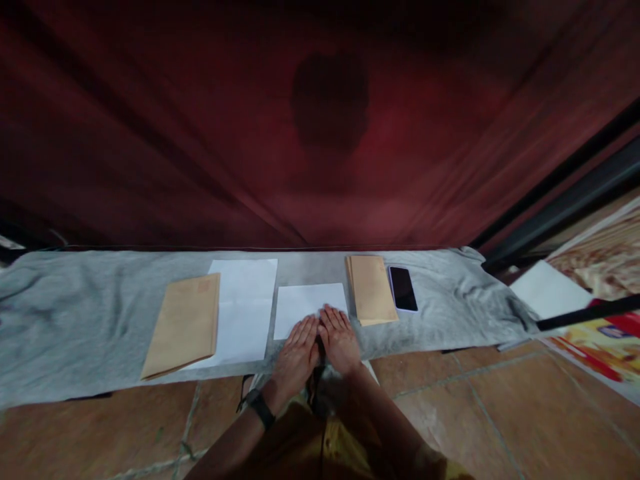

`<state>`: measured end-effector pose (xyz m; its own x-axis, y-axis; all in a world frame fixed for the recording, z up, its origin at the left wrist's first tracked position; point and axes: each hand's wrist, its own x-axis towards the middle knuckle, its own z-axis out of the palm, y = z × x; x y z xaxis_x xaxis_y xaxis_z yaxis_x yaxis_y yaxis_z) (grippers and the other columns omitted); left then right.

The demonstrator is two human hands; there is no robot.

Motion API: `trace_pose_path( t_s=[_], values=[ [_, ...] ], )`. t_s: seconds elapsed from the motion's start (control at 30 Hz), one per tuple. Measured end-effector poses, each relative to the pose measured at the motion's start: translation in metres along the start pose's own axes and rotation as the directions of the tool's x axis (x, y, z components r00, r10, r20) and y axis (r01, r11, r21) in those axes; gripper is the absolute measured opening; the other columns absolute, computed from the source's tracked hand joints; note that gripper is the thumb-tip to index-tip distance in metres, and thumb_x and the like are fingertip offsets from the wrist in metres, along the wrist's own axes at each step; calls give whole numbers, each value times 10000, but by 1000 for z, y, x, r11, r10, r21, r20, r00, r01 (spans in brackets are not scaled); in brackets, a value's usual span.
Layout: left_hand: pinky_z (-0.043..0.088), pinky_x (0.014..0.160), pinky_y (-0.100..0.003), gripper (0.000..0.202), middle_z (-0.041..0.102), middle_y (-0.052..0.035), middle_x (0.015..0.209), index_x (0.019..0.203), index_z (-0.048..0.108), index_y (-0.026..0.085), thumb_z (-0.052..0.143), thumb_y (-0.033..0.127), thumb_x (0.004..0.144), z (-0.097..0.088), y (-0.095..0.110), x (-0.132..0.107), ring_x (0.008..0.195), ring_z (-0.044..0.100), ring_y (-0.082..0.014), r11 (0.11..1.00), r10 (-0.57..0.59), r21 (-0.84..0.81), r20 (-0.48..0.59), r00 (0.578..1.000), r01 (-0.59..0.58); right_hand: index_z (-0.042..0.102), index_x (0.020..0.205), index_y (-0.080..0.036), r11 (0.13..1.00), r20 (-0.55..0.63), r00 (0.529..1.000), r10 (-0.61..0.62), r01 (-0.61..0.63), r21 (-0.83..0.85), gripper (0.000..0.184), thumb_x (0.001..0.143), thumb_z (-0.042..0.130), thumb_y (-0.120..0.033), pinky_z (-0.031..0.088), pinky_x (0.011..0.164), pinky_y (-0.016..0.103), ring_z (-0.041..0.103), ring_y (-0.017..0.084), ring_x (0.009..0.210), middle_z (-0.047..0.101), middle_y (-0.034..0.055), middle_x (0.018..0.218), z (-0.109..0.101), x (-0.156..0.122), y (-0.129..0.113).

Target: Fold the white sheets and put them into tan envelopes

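A sheet of white paper, which looks folded, lies on the grey cloth just in front of me. My left hand rests flat on its near edge, fingers stretched out. Beside it, my right hand presses flat on the paper's near right part, and the two hands touch along the thumbs. Both palms hide the paper's near edge. To the left are larger white sheets, partly under a stack of brown envelopes. Right of the paper lies a smaller stack of brown envelopes.
A phone with a dark screen lies right of the small envelopes. Grey cloth covers the narrow surface, with a dark red fabric wall behind it. Black bars and a printed bag are at the right.
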<state>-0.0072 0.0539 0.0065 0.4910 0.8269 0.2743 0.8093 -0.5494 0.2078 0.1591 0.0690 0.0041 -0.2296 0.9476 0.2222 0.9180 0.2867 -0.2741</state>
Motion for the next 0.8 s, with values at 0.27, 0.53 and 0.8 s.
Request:
trace_pose_path(
  t_s=[0.27,0.53,0.8],
  values=[
    [342,1233,-472,575,405,-169,1610,1562,325,70,302,289,1031,8,-7,50,1540,279,-238,997,-72,-43,-22,997,71,513,1490,-157,1000,-61,998,7,-6,17,470,1028,435,-200,319,1223,411,468,226,1433,491,79,1555,8,0,-1],
    [275,1253,-482,622,385,-179,1614,1543,377,58,283,407,1038,28,-26,70,1536,288,-271,978,-200,66,20,980,198,549,1457,-165,1000,-121,993,-4,3,-6,439,1038,461,-262,323,1221,408,502,208,1401,548,82,1512,16,1,0],
    [319,1226,-506,625,384,-208,1606,1542,379,48,339,391,1021,27,-37,48,1522,319,-302,962,-260,58,-94,961,266,526,1476,-179,999,-143,990,3,4,51,443,1056,441,-291,303,1230,399,472,193,1426,516,64,1540,11,0,-1]
  ],
)
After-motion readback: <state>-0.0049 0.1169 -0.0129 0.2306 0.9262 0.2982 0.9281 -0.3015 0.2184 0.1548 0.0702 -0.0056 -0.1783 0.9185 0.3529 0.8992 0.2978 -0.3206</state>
